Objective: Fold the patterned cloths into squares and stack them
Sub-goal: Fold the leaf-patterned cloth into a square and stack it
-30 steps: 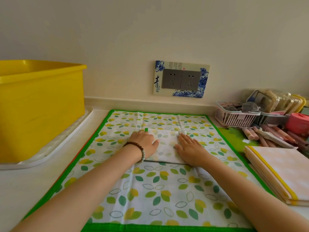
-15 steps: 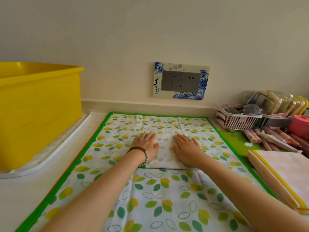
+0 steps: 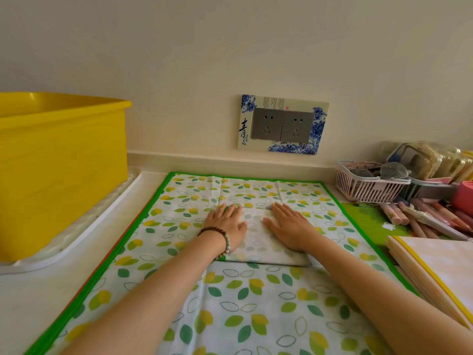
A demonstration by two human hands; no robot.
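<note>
A: Folded cloth (image 3: 258,242), location?
B: Centre of spread cloth (image 3: 256,316). Left hand (image 3: 226,224), right hand (image 3: 289,226): fingers straight, pressing flat, gripping nothing.
A: Change?
B: Left fingers uncurled from its far edge; square likely ready for stacking.

Big spread-out fabric cloth (image 3: 256,316) is white with green and yellow leaves plus a green border. Folded square cloth (image 3: 258,242) on it has the same print, just paler. Rectangular plastic tub (image 3: 58,170) at the desk's (image 3: 30,303) left edge: solid yellow. Stacked folded cloths (image 3: 435,267) at the right edge: pale peach, yellow trim.
</note>
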